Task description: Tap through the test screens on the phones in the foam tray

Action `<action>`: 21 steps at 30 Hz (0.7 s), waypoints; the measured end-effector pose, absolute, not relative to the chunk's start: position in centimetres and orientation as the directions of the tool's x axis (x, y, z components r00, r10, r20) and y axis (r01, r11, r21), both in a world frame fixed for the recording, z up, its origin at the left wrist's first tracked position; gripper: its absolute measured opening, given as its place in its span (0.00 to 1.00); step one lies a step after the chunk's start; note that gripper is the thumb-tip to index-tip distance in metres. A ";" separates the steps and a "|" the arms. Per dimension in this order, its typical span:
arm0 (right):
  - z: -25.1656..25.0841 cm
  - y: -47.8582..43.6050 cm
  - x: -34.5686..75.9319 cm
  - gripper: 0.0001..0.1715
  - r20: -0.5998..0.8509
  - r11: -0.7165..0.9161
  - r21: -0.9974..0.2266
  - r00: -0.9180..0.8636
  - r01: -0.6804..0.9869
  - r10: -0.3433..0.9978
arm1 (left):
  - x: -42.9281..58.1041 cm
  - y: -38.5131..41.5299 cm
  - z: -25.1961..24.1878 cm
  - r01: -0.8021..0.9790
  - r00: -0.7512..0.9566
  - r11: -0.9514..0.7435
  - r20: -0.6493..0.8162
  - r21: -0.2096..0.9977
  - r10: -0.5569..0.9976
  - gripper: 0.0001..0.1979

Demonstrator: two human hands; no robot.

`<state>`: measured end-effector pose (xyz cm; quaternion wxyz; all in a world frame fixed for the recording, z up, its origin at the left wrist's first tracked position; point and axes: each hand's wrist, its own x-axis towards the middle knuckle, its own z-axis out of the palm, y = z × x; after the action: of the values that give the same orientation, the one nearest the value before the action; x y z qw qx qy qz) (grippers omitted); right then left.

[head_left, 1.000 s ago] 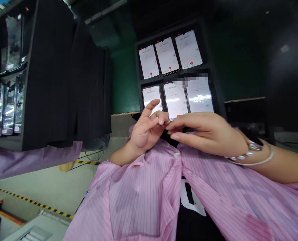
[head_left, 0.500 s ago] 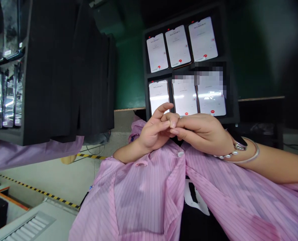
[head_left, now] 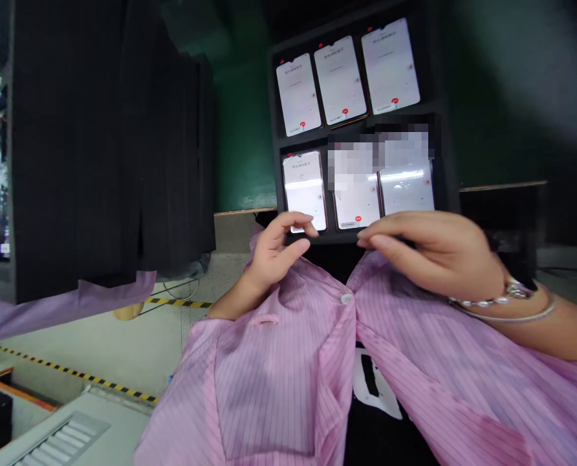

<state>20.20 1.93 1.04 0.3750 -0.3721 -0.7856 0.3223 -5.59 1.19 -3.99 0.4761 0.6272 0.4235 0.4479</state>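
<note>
1. Drawing apart at the fingertips: the left hand [head_left: 276, 255] and the right hand [head_left: 429, 255], touching a moment ago over the chest, now separating with a clear gap opening between them.
2. Carrying nothing, as far as the view is showing: both hands empty, loosely curved and clamped on no object.
3. Curling the left hand's fingers [head_left: 293, 223] close to the lower-left smartphone [head_left: 304, 191], overlapping its bottom edge in this view; whether they are touching it, impossible to tell.
4. Hovering just below the lower-middle smartphone [head_left: 356, 210]: the right hand's fingertips [head_left: 369, 241], with a chain bracelet [head_left: 492, 302] and a thin bangle [head_left: 511, 317] sitting on the wrist.
5. Sitting upright in two rows of three within a black foam tray [head_left: 446, 162]: six smartphones [head_left: 390, 65], all screens lit white, with pixelated patches covering part of the two lower-right ones.
6. Spreading beneath both hands: a pink striped smock [head_left: 279, 375], fastened by a white button [head_left: 347, 298].
7. Standing off to the left: a black foam rack [head_left: 75, 162], with yellow-and-black hazard tape [head_left: 85, 374] running along the floor below.
</note>
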 end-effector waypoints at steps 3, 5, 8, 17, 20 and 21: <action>-0.9 2.4 22.3 0.06 0.438 0.506 -0.707 -0.256 0.494 0.862 | -7.4 3.6 -5.0 0.602 0.253 -0.376 0.278 0.705 0.927 0.27; -2.3 3.1 23.4 0.07 0.489 0.506 -0.647 -0.200 0.570 0.849 | -8.0 5.9 -6.1 0.734 0.263 -0.379 0.278 0.564 0.924 0.32; -4.1 4.4 24.8 0.11 0.502 0.473 -0.569 -0.171 0.673 0.848 | -8.2 9.9 -8.0 0.782 0.234 -0.344 0.267 0.520 0.935 0.37; -7.3 10.3 28.5 0.26 0.303 0.232 -0.596 -0.053 0.769 0.952 | -9.2 16.6 -7.2 0.691 0.295 -0.427 0.311 0.583 0.903 0.40; -8.6 12.0 28.6 0.26 0.253 0.207 -0.642 -0.051 0.739 0.966 | -9.3 14.8 -5.5 0.433 0.357 -0.457 0.318 0.777 0.878 0.48; -8.9 12.5 28.5 0.27 0.235 0.199 -0.653 -0.055 0.730 0.971 | -9.1 14.1 -5.2 0.301 0.409 -0.409 0.271 0.861 0.871 0.51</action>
<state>28.51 12.50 -8.90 0.3258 -0.6053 -0.7025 0.1843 -9.14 14.14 -5.21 0.3773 0.7497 0.3911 0.3777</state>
